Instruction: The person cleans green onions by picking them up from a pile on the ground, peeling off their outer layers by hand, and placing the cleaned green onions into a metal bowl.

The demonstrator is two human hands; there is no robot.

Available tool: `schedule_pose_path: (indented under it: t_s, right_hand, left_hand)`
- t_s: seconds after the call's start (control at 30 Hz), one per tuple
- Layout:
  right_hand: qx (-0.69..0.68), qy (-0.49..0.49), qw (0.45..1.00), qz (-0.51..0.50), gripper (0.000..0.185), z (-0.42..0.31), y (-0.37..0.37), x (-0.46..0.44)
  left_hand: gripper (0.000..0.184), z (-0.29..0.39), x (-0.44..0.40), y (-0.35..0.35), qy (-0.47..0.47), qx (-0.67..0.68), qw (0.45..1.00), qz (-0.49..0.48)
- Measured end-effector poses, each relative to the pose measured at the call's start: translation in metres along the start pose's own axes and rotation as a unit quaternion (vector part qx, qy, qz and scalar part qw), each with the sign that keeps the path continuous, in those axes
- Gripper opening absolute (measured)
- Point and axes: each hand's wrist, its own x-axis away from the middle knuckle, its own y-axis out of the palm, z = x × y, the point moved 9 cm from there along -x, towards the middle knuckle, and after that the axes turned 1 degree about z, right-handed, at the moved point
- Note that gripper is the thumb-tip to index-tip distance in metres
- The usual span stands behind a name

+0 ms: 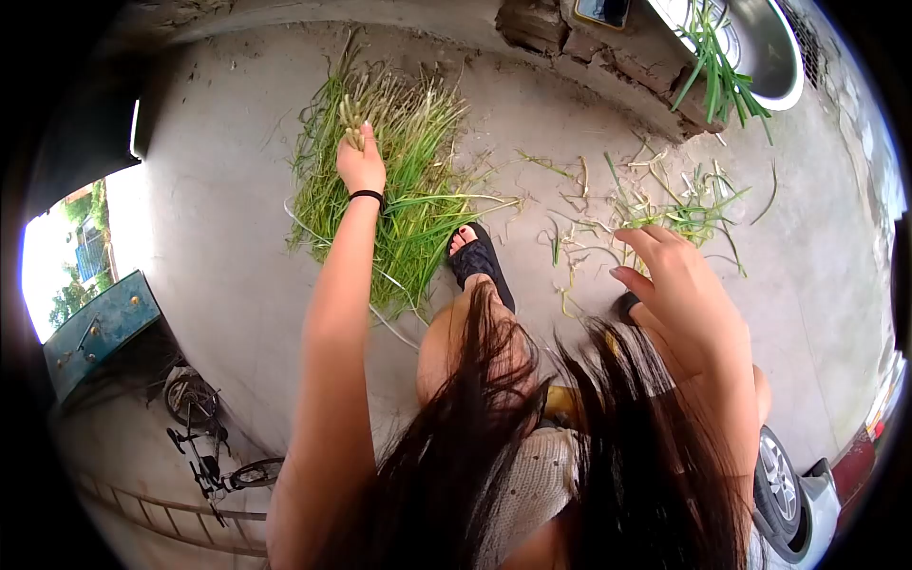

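Observation:
A large heap of long green stalks point(418, 190) with pale root ends lies on the concrete floor. My left hand point(362, 166), with a black band at the wrist, is closed round a few pale stalk ends point(353, 119) at the upper middle of the heap. My right hand point(670, 266) hangs over the floor with its fingers apart and nothing visible in them. Just beyond it are scattered green and pale trimmings point(679, 209). At the upper right, a bunch of green stalks point(717, 71) hangs over the rim of a metal basin point(794, 71).
A phone point(602, 9) rests on a rough brick ledge point(646, 81) beside the basin. My sandalled foot point(480, 261) is near the heap's right edge. A bicycle point(214, 465) and a ladder point(171, 518) are at the lower left, a car wheel point(777, 480) at the lower right.

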Motion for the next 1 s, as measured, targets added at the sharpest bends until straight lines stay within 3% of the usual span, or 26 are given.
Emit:
schedule_pose_path:
  t_s: [0.03,0.1,0.23,0.43,0.57,0.63,0.67,0.83,0.9,1.0]
  right_hand:
    - [0.0,0.002,1.0,-0.004,0.03,-0.001,-0.007,0.003]
    - [-0.003,0.003,1.0,-0.01,0.031,-0.006,-0.02,0.009]
    - [-0.036,-0.043,0.997,0.054,0.029,-0.018,-0.05,0.029]
    - [-0.125,-0.112,0.975,0.144,0.03,-0.025,-0.078,0.045]
    - [-0.249,-0.15,0.938,0.19,0.049,-0.038,-0.088,0.056]
    - [-0.219,-0.17,0.927,0.254,0.058,-0.04,-0.089,0.062]
    - [-0.246,-0.146,0.933,0.217,0.062,-0.039,-0.083,0.06]
    - [-0.248,-0.044,0.944,0.212,0.027,-0.002,-0.067,0.053]
    - [-0.268,-0.017,0.938,0.221,0.025,0.014,-0.065,0.055]
    - [-0.252,0.041,0.946,0.198,0.02,0.03,-0.054,0.058]
  left_hand:
    - [0.04,0.012,-0.005,-0.017,-0.055,0.059,0.996,-0.037]
    - [0.042,0.021,-0.027,-0.049,-0.006,0.155,0.988,-0.021]
    - [0.04,0.104,-0.03,-0.129,-0.004,0.335,0.942,-0.021]
    - [0.039,0.263,0.024,-0.175,0.02,0.462,0.877,-0.13]
    - [0.04,0.336,0.076,-0.146,-0.005,0.516,0.827,-0.222]
    - [0.041,0.359,0.103,-0.118,-0.028,0.535,0.801,-0.268]
    - [0.042,0.363,0.114,-0.101,-0.048,0.537,0.788,-0.296]
    - [0.036,0.374,0.154,-0.041,-0.116,0.591,0.713,-0.359]
    - [0.028,0.378,0.167,-0.019,-0.118,0.592,0.68,-0.416]
    - [0.019,0.374,0.189,0.005,-0.067,0.543,0.693,-0.469]
